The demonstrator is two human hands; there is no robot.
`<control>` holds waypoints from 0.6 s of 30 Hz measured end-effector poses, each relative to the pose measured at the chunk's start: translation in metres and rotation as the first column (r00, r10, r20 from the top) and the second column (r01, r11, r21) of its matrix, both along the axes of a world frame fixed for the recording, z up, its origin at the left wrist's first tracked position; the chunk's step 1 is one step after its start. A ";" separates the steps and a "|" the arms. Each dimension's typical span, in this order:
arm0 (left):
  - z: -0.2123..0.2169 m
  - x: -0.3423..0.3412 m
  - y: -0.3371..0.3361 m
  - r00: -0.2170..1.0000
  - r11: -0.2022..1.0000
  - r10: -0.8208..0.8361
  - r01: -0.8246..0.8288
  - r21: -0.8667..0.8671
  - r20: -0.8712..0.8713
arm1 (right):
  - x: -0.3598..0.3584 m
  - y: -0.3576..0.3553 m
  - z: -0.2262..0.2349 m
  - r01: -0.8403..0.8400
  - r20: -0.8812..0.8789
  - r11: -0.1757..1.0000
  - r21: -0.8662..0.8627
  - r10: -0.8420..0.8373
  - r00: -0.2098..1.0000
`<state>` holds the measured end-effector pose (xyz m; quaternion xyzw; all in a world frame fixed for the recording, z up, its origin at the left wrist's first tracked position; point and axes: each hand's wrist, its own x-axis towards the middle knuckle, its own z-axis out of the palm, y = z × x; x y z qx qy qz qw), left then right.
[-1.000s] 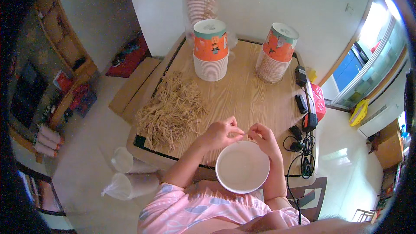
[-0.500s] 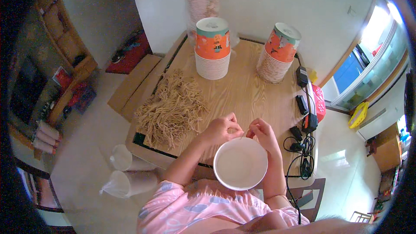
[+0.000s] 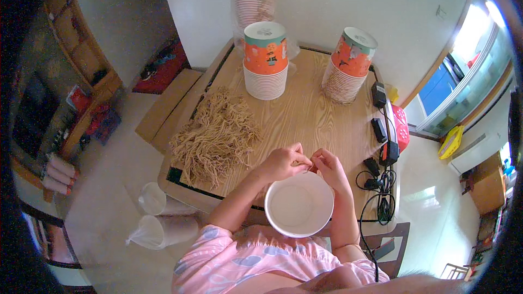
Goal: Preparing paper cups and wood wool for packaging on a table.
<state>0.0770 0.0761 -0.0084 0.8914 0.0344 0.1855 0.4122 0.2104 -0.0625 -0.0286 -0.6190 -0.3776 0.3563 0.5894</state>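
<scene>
Plainly, the head view shows both hands just above the far rim of a white paper tub (image 3: 299, 207), which sits low before the person's body, over the near edge of the desk (image 3: 305, 125), its round mouth turned up. The left hand (image 3: 283, 163) and right hand (image 3: 331, 169) nearly meet, thumbs and fingertips drawn together in a pinch; what lies between them is too small to make out. What bears the tub's weight is hidden.

It should handle as a light, fairly stiff shell, smooth and a little slippery, likely to dent if squeezed mid-wall; the rolled rim looks the firmest place to take hold.

Left of the hands, a heap of tan cord strands (image 3: 215, 139) lies loose, fibrous and kinked, probably soft and quick to tangle. Farther back stand two tapered stacks of upturned tubs (image 3: 265, 62), printed orange and green on top, white ribbed rims below. Coiled black cables (image 3: 385, 198) lie to the right.
</scene>
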 end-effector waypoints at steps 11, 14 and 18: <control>0.011 0.008 0.003 0.997 0.997 -0.034 0.039 0.069 -0.066 | -0.002 0.000 0.003 0.023 0.008 0.999 0.034 -0.024 1.000; 0.011 0.008 0.003 0.996 0.996 -0.037 0.043 0.076 -0.075 | -0.002 -0.002 0.003 0.037 0.036 0.999 0.027 -0.038 0.999; 0.011 0.008 0.003 0.996 0.995 -0.050 0.056 0.077 -0.076 | -0.002 -0.003 0.005 0.032 0.033 0.999 0.022 -0.033 0.999</control>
